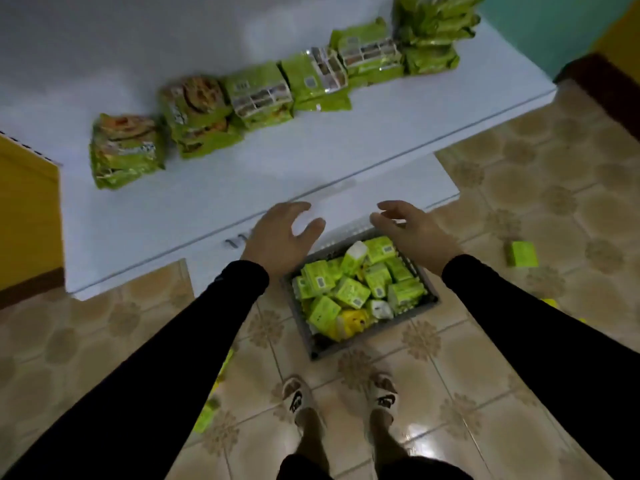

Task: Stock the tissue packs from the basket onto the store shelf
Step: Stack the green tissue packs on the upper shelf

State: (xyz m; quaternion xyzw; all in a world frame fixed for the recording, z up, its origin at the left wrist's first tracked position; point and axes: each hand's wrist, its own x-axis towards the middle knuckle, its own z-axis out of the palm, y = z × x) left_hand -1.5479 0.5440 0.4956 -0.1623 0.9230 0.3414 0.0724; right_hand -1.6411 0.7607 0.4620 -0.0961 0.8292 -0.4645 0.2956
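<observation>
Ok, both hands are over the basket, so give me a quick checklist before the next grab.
1. Left hand free: ok, fingers spread, holding nothing.
2. Right hand free: ok, open, holding nothing.
3. Basket stocked: ok, many green tissue packs loose inside.
4. Basket within reach: ok, on the floor just ahead of the feet, below both hands.
5. Shelf space: ok, bare white surface in front of the row of green bundles.
6. Strays: not ok, one loose pack lies on the tiles to the right of the basket.
</observation>
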